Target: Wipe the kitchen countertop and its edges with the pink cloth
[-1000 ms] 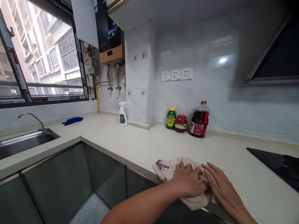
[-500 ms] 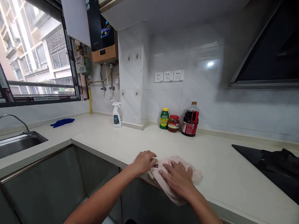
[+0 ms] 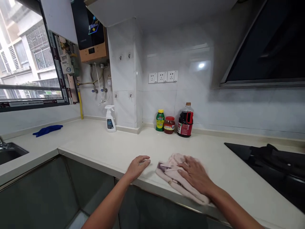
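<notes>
A pale pink towel (image 3: 182, 183) lies folded and rumpled near the counter's front edge, one folded side reaching that edge. My right hand (image 3: 195, 174) presses flat on its upper right part, fingers spread over the fabric. To the left, apart from the towel, my left hand (image 3: 138, 166) hovers by the front edge, holding nothing, with thumb and fingers a little apart. The light countertop (image 3: 133, 143) spreads around both hands.
Along the back wall stand a spray bottle (image 3: 110, 120), a green bottle with a yellow cap (image 3: 160, 121), a red-lidded jar (image 3: 169, 125) and a large dark sauce bottle (image 3: 185, 122). A black gas stove (image 3: 269, 168) is at right, a sink (image 3: 14, 152) and blue cloth (image 3: 47, 130) at left.
My left hand has let go of the towel's left side and moved left. The right hand has slid the towel rightward, and it lies more folded. The view has turned right.
</notes>
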The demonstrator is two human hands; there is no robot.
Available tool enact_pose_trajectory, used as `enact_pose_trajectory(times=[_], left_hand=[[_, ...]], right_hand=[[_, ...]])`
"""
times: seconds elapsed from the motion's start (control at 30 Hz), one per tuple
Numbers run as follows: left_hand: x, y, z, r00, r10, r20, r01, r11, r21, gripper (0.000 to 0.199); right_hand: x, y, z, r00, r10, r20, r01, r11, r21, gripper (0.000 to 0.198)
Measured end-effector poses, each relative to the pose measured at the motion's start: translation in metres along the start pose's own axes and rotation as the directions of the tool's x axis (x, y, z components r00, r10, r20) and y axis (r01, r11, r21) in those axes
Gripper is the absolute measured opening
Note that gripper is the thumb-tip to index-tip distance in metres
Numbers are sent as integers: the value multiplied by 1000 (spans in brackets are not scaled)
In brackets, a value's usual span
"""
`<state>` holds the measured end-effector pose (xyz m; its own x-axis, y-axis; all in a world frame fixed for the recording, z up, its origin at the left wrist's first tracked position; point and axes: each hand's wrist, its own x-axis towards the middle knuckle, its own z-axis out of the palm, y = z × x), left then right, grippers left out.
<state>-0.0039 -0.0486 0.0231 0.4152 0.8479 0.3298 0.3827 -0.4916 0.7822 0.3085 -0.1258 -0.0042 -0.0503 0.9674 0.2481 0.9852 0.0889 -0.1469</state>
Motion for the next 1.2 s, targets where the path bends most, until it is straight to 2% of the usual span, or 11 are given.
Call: enact_pose_trajectory(times=[0.1,0.13,0.2,0.3,0.43,0.5,0.57,0.7,0.87,1.03,1.2], left_hand=[[-1,6,2,999,11,39,-13,999,48,48],[-2,9,3,998,18,53,-23,996,81,48],[-2,15,6,997,27,69,-37,989,144,49],[-3,19,9,997,36,68,-49,977,210,52],[-4,16,12,997,72,32,-79,939,336,51],[-5,12,14,996,88,4,-82,905,417,51],[-6,8,15,996,89,-21,-68,874,482,54],[-6,5,17,996,81,-27,-54,846,530,57],[-8,10,16,998,43,40,-57,839,541,56],[-9,12,15,998,8,62,-40,842,538,53],[-7,7,16,998,36,44,-55,827,560,50]], right_hand=[[-8,32,-8,954,299,10,-298,953,-62,55],[-9,35,-12,931,361,46,-359,932,-60,56],[-7,28,-19,904,407,130,-405,913,-43,58],[9,-13,-19,925,318,210,-325,946,0,62],[48,-80,-3,982,75,174,-99,987,128,70],[70,-99,5,990,-32,139,6,983,183,66],[89,-102,8,985,-112,128,84,974,211,54],[117,-69,9,979,-178,98,153,964,218,41],[127,4,7,997,-33,71,22,988,150,47],[104,83,-3,982,182,53,-185,981,65,49],[59,139,-20,909,416,0,-416,909,-10,54]])
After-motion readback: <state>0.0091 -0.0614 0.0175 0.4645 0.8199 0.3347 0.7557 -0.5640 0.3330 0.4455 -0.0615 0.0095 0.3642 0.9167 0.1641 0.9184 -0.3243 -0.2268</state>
